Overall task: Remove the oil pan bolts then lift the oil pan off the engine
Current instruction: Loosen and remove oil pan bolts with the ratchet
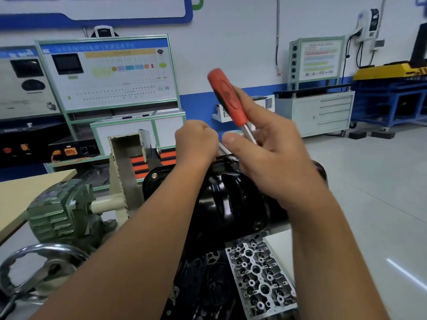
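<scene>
Black oil pan just below right hand with screwdriver.

head | faces forward-down | close above oil pan

1. The right hand holds a red-handled driver by its metal shaft, handle tilted up and to the left
2. The left hand is curled just beside it, at the far rim of the black oil pan
3. A bolt sits in the pan's flange at the left
4. A bare cylinder head lies below, and a grey handwheel sits lower left
</scene>
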Demonstrator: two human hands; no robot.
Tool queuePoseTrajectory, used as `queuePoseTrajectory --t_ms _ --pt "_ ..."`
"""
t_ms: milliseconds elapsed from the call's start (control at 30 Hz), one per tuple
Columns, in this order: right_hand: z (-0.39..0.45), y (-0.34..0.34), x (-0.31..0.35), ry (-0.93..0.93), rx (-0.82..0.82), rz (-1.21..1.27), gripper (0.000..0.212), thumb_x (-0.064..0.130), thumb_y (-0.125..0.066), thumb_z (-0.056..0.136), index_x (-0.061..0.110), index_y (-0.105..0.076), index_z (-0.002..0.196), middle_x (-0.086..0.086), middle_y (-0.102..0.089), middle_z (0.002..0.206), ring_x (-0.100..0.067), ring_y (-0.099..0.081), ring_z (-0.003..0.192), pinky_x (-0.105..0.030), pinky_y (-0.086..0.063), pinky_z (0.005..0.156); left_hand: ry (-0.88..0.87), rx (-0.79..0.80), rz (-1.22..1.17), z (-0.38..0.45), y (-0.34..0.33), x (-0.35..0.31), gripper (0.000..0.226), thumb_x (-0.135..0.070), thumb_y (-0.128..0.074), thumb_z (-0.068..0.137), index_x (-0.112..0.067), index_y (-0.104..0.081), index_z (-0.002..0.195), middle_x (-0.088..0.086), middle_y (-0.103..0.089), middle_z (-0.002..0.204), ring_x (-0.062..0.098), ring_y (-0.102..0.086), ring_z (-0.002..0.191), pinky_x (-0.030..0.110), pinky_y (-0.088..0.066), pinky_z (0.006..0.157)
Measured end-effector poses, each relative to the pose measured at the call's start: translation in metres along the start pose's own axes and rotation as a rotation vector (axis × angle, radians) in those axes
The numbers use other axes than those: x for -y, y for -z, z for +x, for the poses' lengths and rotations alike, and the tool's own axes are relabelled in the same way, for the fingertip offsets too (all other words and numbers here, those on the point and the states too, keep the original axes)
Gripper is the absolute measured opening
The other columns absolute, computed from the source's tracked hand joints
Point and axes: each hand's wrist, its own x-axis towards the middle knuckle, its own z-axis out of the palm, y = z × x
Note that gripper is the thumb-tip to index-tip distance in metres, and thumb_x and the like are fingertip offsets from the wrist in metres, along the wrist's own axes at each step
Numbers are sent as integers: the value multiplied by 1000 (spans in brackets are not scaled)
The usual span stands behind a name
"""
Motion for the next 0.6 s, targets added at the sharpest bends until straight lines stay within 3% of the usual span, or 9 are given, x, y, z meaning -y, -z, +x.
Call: queuePoseTrajectory --t_ms 67,100,167,233,267,300,367,533,600 --pt "3 -7 0 -12 -69 -55 65 11 -59 98 35 -43 156 34 -60 78 9 -53 56 -8 -40 58 3 -39 -19 0 2 0 16 -2 -52 78 1 -66 72 22 -68 70 28 -60 55 20 -54 52" --pt "2 -7 -1 -35 -187 0 64 13 -59 99 36 -42 156 32 -57 69 5 -50 52 -11 -40 57 25 -26 -71 -2 2 -1 19 -1 -48 80 0 -65 72 20 -69 67 30 -66 56 25 -60 56" --pt "1 2 -3 -133 -577 239 56 10 -57 102 33 -47 152 19 -49 56 -5 -38 46 -24 -41 47 68 16 -142 -4 1 -1 28 0 -40 80 -3 -66 72 19 -70 67 36 -73 61 46 -64 61" --pt "-1 12 -6 -218 -932 427 48 4 -53 103 18 -53 149 9 -35 53 -13 -33 45 -28 -41 46 73 90 -166 -6 -1 -1 33 1 -39 79 -9 -69 69 18 -71 69 32 -73 58 41 -63 55" --pt "-2 14 -8 -235 -1004 428 46 3 -52 102 10 -53 148 8 -33 52 -14 -33 45 -27 -43 46 63 138 -170 -7 -1 -2 34 3 -41 79 -12 -70 68 16 -72 71 27 -72 54 33 -58 49" --pt "-2 13 -10 -232 -1012 385 45 4 -52 102 8 -53 147 8 -35 51 -15 -35 44 -28 -45 47 50 186 -163 -8 -2 -2 36 4 -43 79 -15 -71 67 13 -72 74 22 -72 53 27 -53 45" --pt "-3 9 -8 -192 -882 296 47 9 -55 103 22 -56 148 10 -41 50 -14 -40 40 -33 -51 48 34 242 -137 -8 -2 -2 38 7 -49 80 -18 -73 66 8 -73 78 18 -71 52 19 -46 42" --pt "-7 16 -2 -121 -149 304 56 9 -67 93 29 -59 145 9 -53 54 -14 -35 38 -40 -35 50 109 133 -186 -7 3 0 38 7 -48 77 -18 -72 62 11 -74 76 20 -67 46 15 -36 35" --pt "-8 13 -2 -135 -173 335 55 10 -68 91 30 -63 142 1 -45 50 -16 -33 38 -39 -33 52 119 110 -193 -7 5 -1 38 7 -47 76 -18 -72 61 11 -74 76 18 -64 42 14 -35 34"
